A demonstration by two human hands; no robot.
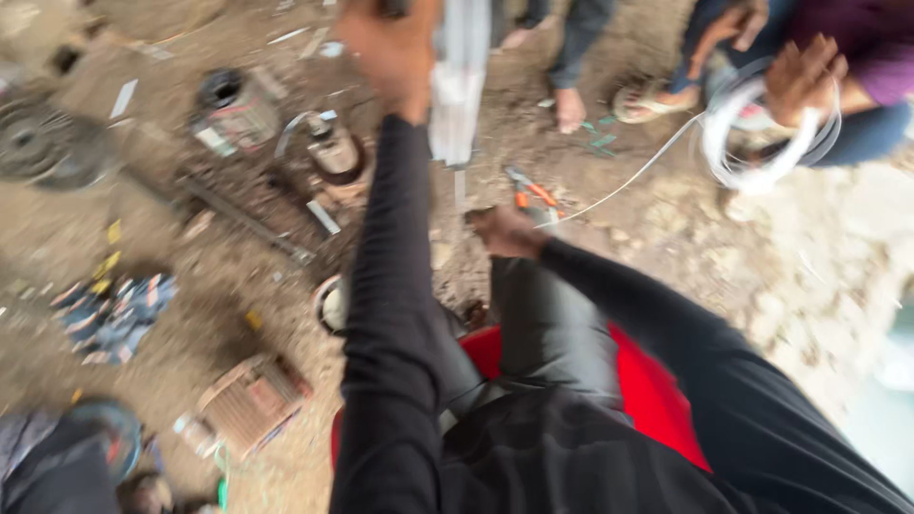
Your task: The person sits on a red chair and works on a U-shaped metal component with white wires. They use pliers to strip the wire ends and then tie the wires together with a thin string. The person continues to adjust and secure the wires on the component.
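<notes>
White strip bundle (460, 86) hangs far centre, gripped at its top by the raised left hand (390, 52), fingers closed around it. Lower right, the right hand (506, 231) pinches its thin tail. This looks like stretching; next calls for steady tension. A co-worker's wire coil (762, 133) sits far right.

Left hand (390, 52) raised at top centre, gripping a bundle of strips (460, 81) just to its right. Right hand (506, 231) lower, nearer the knee. Pliers (529, 190) on the ground (666, 247) just behind it. Another person's hand (803, 78) at top right, in a wire coil (762, 143). Motor part (333, 152), probably, left of the bundle.
</notes>
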